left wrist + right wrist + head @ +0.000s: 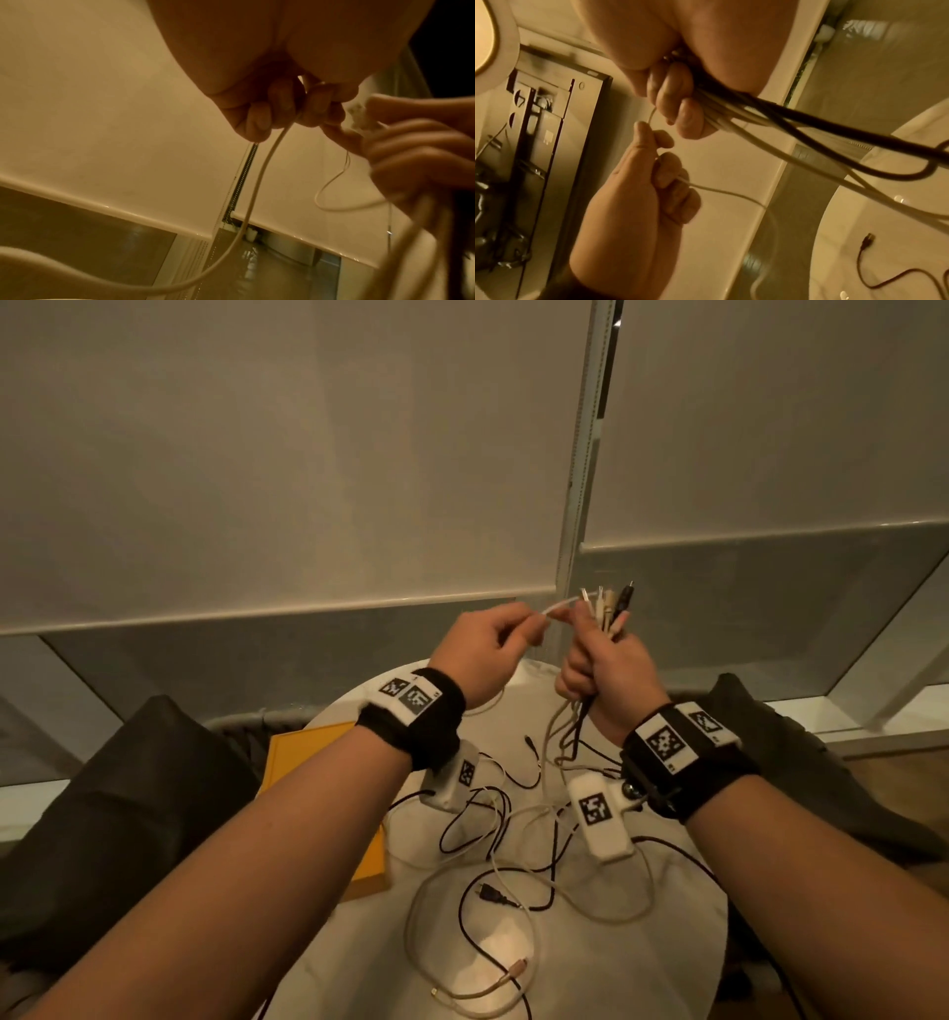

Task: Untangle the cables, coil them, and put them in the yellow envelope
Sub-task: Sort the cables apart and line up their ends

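Both hands are raised above the round white table (683,947). My right hand (606,660) grips a bundle of cable ends (608,608), white and black, whose plugs stick up above the fist; in the right wrist view the bundle (731,113) runs out under the curled fingers. My left hand (488,649) pinches one thin white cable (711,607) close beside the bundle, and that cable (259,172) hangs down in a long curve. A tangle of black and white cables (513,855) trails from the right fist onto the table. The yellow envelope (308,773) lies at the table's left, partly under my left forearm.
Dark cushioned seats (102,814) flank the table on both sides. White roller blinds (308,454) and a window frame stand behind. A loose black plug (868,239) lies on the tabletop.
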`<state>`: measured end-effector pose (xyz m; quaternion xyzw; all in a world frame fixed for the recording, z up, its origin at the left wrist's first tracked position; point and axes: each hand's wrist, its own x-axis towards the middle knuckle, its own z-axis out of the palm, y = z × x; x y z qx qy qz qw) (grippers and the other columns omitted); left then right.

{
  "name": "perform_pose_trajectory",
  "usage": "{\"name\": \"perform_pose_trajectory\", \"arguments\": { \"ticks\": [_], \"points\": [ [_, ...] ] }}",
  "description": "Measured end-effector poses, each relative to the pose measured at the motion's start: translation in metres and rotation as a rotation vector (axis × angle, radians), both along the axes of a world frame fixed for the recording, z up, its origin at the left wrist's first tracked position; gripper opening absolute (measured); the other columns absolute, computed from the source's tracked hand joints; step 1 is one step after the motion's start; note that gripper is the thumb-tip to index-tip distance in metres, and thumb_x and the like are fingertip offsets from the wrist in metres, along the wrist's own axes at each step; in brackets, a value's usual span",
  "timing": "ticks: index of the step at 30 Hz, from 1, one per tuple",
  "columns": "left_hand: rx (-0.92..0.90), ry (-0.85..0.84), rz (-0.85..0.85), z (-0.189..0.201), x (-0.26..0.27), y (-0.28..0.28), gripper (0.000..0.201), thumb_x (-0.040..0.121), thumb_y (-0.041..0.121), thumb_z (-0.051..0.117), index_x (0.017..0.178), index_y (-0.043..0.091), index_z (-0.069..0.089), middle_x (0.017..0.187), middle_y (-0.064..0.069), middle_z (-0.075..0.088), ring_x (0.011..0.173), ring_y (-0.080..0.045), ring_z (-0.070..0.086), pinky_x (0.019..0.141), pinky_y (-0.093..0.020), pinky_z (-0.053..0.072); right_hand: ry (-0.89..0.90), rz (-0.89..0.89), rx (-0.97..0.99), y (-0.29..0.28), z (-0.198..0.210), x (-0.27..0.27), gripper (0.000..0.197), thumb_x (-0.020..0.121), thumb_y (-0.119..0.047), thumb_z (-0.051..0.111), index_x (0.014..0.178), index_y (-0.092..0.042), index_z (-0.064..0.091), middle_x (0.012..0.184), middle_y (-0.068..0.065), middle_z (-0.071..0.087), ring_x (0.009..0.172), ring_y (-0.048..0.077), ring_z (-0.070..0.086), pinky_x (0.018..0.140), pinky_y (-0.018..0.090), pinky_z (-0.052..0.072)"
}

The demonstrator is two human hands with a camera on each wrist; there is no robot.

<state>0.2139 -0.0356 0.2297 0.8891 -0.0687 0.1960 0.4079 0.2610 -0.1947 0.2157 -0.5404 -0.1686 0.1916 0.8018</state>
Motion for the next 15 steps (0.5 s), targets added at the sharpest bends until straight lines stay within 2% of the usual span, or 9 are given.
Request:
{"name": "perform_pose_trajectory", "arguments": {
  "ticks": [1,3,5,7,11,15],
  "points": [
    [0.016,0.025,-0.027,-0.005,0.0,-0.003,0.023,0.1,0.032,0.048,0.084,0.022,0.062,0.065,0.006,0.054,0.056,-0.007,0.046,0.057,-0.025,0.042,0.004,0.001,0.027,0.002,0.002,0.001,0.039,0.099,-0.04,0.052,0.116,-0.006,0.063,0.05,-0.007,0.033,0.041,0.009,0.03,0.045,0.025,0.029],
    [0.021,0.063,-0.056,-0.017,0.001,-0.006,0.025,0.1,0.032,0.047,0.083,0.022,0.062,0.069,-0.001,0.057,0.062,-0.015,0.052,0.061,-0.03,0.044,0.009,-0.021,0.047,0.005,0.004,0.004,0.035,0.1,-0.039,0.051,0.106,-0.008,0.064,0.05,-0.008,0.033,0.041,0.008,0.029,0.048,0.027,0.025],
    [0.026,0.109,-0.072,-0.029,0.001,-0.008,0.026,0.101,0.034,0.045,0.079,0.026,0.058,0.069,0.0,0.056,0.063,-0.015,0.051,0.06,-0.029,0.042,0.001,-0.068,0.033,0.005,0.006,0.008,0.031,0.101,-0.039,0.05,0.095,-0.012,0.063,0.05,-0.008,0.034,0.042,0.009,0.03,0.05,0.028,0.026],
    [0.073,0.188,-0.09,-0.042,0.0,-0.009,0.028,0.101,0.036,0.043,0.078,0.027,0.057,0.071,0.004,0.055,0.066,-0.012,0.051,0.062,-0.026,0.04,0.005,-0.129,0.031,0.001,0.011,0.012,0.032,0.1,-0.041,0.05,0.094,-0.013,0.064,0.051,-0.009,0.036,0.043,0.008,0.031,0.049,0.025,0.028],
    [0.19,0.415,-0.098,-0.08,-0.006,0.005,0.034,0.102,0.038,0.039,0.085,0.019,0.06,0.077,0.003,0.059,0.071,-0.014,0.055,0.068,-0.028,0.044,0.04,-0.278,0.127,-0.017,0.029,0.023,0.031,0.101,-0.04,0.051,0.097,-0.012,0.063,0.053,-0.009,0.034,0.045,0.007,0.031,0.049,0.023,0.03],
    [0.171,0.502,0.018,-0.11,-0.016,0.034,0.035,0.102,0.035,0.038,0.081,0.016,0.058,0.072,0.004,0.056,0.067,-0.013,0.051,0.066,-0.029,0.04,0.042,-0.435,0.219,-0.043,0.047,0.041,0.03,0.1,-0.041,0.052,0.089,-0.015,0.061,0.052,-0.009,0.033,0.044,0.007,0.03,0.048,0.022,0.03]
  ]
}}
